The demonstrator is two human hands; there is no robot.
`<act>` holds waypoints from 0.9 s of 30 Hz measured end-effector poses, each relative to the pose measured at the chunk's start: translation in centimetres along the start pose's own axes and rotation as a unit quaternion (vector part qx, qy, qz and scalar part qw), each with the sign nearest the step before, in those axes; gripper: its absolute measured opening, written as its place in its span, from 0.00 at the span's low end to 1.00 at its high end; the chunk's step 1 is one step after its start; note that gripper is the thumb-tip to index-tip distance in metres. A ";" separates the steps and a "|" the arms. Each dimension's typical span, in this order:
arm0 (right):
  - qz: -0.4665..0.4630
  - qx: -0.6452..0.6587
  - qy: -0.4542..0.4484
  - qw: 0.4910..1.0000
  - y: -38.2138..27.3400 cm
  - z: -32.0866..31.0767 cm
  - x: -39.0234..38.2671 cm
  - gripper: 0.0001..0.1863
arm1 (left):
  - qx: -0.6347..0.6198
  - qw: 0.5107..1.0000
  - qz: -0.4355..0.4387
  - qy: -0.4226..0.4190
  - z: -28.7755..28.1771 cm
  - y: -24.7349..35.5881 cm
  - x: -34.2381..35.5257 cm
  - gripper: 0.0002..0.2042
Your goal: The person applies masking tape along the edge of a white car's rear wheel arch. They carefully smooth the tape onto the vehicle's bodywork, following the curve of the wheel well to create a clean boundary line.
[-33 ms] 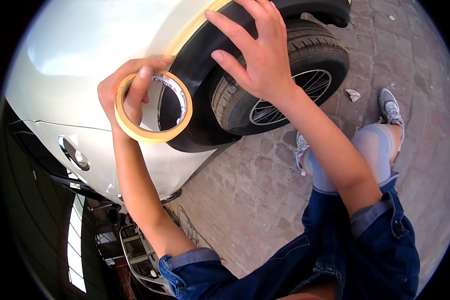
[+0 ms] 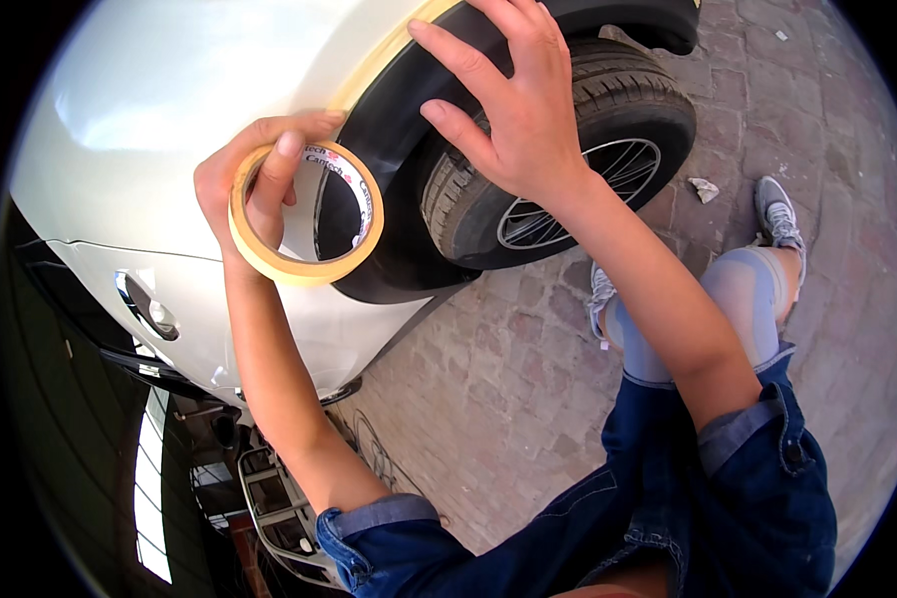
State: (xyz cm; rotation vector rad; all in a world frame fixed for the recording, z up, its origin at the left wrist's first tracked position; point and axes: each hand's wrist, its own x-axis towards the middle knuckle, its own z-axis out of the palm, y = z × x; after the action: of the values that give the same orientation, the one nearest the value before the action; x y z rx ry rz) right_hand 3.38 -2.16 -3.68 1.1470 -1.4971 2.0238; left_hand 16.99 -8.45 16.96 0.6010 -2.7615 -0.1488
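A roll of yellow masking tape (image 2: 309, 272) is in my left hand (image 2: 227, 184), with the thumb hooked through its ring. The index finger reaches to the lower end of a masking tape strip (image 2: 377, 62), which runs along the border between the white car body (image 2: 179, 159) and the black wheel arch trim (image 2: 394, 125). My right hand (image 2: 523, 110) is spread over the trim higher up, its index fingertip by the strip. Its other fingertips run past the top edge of the picture. Whether that hand presses on the trim I cannot tell.
Under the arch is a tyre (image 2: 668, 115) with a spoked wheel (image 2: 538, 224). A door handle (image 2: 148, 304) sits at the left. My shoes stand on brick paving (image 2: 508, 369), near a pale stone fragment (image 2: 704, 189). A metal frame (image 2: 259, 498) and cables (image 2: 374, 448) are at lower left.
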 end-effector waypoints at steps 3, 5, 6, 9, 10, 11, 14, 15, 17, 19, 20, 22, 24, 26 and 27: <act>0.029 -0.005 -0.036 0.999 -0.9 -0.7 0.1 0.32 | 0.008 1.000 0.005 0.004 0.0 -0.3 -0.1 0.13; 0.029 -0.007 -0.038 0.999 -0.9 -0.7 0.1 0.32 | 0.006 1.000 0.008 0.005 0.1 -0.3 0.0 0.13; 0.014 -0.006 -0.024 1.000 -0.6 -0.5 0.0 0.32 | 0.005 1.000 0.010 0.006 0.2 -0.2 0.0 0.12; 0.001 -0.003 -0.012 1.000 -0.2 -0.1 0.1 0.32 | 0.016 1.000 0.021 0.005 0.2 -0.4 0.1 0.12; 0.017 -0.004 -0.028 0.999 -0.6 -0.6 0.0 0.32 | 0.016 1.000 0.023 0.005 0.2 -0.4 0.1 0.12; 0.033 -0.004 -0.044 0.998 -0.9 -0.9 0.1 0.32 | 0.017 1.000 0.024 0.005 0.1 -0.4 0.0 0.12; 0.028 -0.012 -0.044 0.999 -0.9 -0.8 0.1 0.32 | 0.017 1.000 0.025 0.009 0.1 -0.4 -0.1 0.12; 0.009 -0.010 -0.026 1.000 -0.6 -0.4 0.0 0.32 | 0.016 1.000 0.025 0.011 0.2 -0.5 0.0 0.12; -0.028 -0.004 0.009 1.000 0.1 0.3 -0.1 0.32 | 0.016 1.000 0.023 0.010 0.3 -0.4 0.0 0.12; -0.011 0.006 -0.009 1.000 0.0 0.1 -0.2 0.32 | 0.018 1.000 0.024 0.008 0.3 -0.4 0.0 0.12; -0.003 0.012 -0.017 1.000 -0.2 -0.1 -0.2 0.32 | 0.019 0.999 0.025 0.007 0.2 -0.4 0.0 0.12; -0.006 0.014 -0.018 1.000 -0.4 0.0 -0.3 0.32 | 0.022 0.999 0.025 0.007 0.1 -0.4 0.0 0.12; -0.012 0.019 -0.016 1.000 -0.3 0.1 -0.4 0.31 | 0.022 0.999 0.024 0.007 0.2 -0.4 0.0 0.12; -0.021 0.031 -0.013 0.999 -0.1 0.3 -0.4 0.31 | 0.016 1.000 0.023 0.011 0.2 -0.4 0.0 0.12; -0.023 0.036 -0.018 0.999 -0.2 0.3 -0.4 0.31 | 0.013 1.000 0.022 0.012 0.2 -0.4 0.0 0.12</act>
State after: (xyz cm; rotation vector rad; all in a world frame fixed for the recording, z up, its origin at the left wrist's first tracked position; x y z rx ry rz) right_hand 3.91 -2.33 -3.88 1.2404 -1.4114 2.0517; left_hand 17.07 -8.79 16.65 0.5442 -2.7540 -0.0958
